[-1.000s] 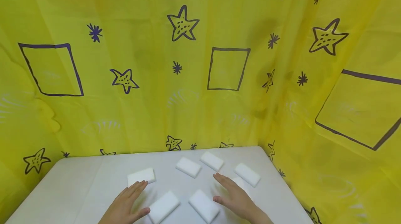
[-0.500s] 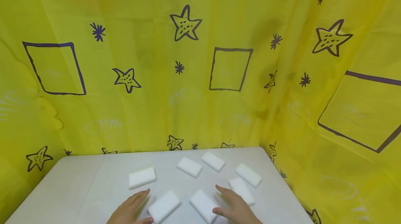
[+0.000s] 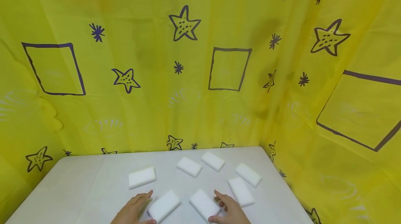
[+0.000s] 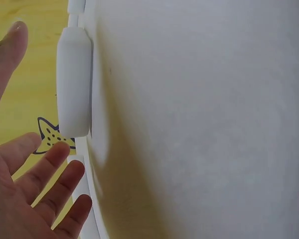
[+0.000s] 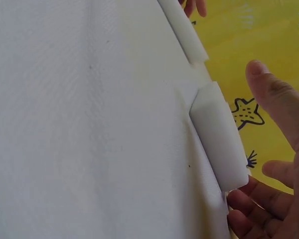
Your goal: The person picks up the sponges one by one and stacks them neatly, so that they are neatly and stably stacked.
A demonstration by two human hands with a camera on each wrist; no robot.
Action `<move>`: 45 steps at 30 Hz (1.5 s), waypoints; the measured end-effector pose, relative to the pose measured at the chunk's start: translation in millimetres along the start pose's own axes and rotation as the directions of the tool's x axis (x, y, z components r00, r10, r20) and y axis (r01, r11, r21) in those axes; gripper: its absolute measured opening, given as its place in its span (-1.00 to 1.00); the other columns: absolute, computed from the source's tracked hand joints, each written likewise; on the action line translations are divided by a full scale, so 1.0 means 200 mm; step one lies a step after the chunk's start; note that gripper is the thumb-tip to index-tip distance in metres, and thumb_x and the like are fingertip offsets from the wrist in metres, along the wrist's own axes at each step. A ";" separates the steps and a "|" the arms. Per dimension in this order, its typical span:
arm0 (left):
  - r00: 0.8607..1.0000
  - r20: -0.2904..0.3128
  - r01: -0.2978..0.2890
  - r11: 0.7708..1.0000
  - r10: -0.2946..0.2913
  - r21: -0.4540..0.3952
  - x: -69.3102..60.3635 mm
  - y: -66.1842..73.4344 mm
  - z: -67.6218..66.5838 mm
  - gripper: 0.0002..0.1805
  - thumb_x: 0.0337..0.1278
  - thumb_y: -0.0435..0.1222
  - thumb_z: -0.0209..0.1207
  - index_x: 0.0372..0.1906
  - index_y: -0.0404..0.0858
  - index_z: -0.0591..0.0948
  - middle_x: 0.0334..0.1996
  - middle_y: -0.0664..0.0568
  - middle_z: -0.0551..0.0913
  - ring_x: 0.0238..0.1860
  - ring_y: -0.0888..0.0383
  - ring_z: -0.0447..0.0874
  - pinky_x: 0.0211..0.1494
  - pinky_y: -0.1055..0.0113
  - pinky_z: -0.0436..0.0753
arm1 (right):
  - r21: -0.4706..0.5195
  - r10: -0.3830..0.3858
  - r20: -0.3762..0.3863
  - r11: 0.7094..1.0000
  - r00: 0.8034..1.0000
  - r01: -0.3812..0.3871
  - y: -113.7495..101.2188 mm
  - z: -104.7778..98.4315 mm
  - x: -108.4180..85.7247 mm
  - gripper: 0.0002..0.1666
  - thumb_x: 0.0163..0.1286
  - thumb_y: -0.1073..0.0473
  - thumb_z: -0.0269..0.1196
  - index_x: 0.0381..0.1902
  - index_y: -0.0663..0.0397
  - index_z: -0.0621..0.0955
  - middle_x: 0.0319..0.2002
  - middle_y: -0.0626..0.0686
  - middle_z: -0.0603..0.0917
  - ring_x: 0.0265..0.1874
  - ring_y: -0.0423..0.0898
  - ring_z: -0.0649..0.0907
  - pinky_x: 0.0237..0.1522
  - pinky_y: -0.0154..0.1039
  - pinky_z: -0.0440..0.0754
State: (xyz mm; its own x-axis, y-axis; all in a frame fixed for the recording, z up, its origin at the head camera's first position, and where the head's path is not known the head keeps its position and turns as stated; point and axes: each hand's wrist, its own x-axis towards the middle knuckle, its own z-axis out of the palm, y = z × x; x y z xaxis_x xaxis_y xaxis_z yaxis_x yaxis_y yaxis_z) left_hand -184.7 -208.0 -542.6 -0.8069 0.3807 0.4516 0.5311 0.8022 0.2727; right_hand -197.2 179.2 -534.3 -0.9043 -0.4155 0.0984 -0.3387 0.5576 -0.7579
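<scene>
Edged inward, left hand (image 3: 132, 210) and right hand (image 3: 231, 213), fingers spread, flank white blocks (image 3: 164, 206), flat likely for steadiness, inside bench (image 3: 84, 189) edges.

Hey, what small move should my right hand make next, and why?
Probably bring the right hand's thumb in against the block nearest it: the right wrist view shows bent fingers close by the block's end, while the thumb stands apart, so the block doesn't look gripped.

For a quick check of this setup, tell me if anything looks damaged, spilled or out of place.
Nothing looks damaged or spilled. Seven white blocks lie flat on the table, at mixed angles rather than in rows.
</scene>
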 end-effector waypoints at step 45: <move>0.983 0.185 0.029 0.980 0.008 -0.197 0.06 -0.05 0.03 -0.10 -0.24 0.23 0.45 0.15 -0.34 0.62 -0.30 0.25 0.43 -0.35 0.49 0.25 -0.34 0.47 0.42 | -0.108 -0.209 -0.108 0.974 0.972 0.197 0.04 0.10 0.05 -0.08 0.02 -0.03 0.55 0.17 0.51 0.50 -0.19 -0.06 0.38 -0.22 -0.38 0.34 -0.23 -0.37 0.52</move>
State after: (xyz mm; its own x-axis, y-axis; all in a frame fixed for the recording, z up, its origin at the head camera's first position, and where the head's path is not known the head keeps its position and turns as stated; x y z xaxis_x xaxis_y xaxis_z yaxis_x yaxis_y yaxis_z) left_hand -200.5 -208.0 -545.0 -0.8363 0.4658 0.2893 0.5483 0.7066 0.4473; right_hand -203.2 165.1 -553.4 -0.8363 -0.4424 0.3239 -0.5366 0.5391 -0.6491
